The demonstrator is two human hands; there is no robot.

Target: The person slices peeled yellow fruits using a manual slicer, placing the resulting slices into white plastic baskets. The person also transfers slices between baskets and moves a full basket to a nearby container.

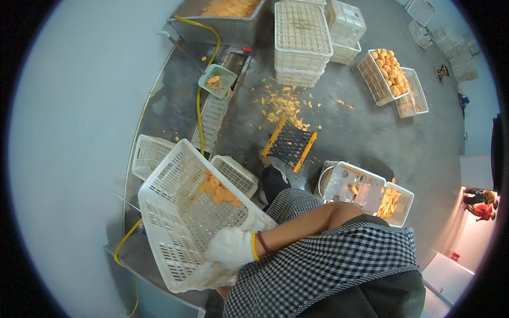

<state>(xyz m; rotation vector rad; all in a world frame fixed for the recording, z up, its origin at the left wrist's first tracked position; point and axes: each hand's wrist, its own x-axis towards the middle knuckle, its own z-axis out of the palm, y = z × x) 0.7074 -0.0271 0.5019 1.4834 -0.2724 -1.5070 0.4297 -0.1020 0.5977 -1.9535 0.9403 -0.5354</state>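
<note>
My right hand [230,247], in a white knit glove with a yellow cuff, grips the near side of a large white perforated plastic crate [167,234]. The crate is tilted, its open side facing me, and orange slices [216,190] lie bunched along one inner side. My left hand is mostly hidden at the crate's lower end; just a bit of bare forearm [223,292] shows below it, so its grip is unclear. Part of a checked apron [318,262] is beside the crate. Two smaller white crates [153,153] [236,173] stand beyond the crate.
A low folding stool [292,143] with black webbing stands near peelings [282,103]. To the right is a metal slicing board [352,187] on a crate. A yellow hose [199,115] runs past a green dustpan [216,80]. Stacked crates [302,43] and a metal tank [222,30] stand farther off.
</note>
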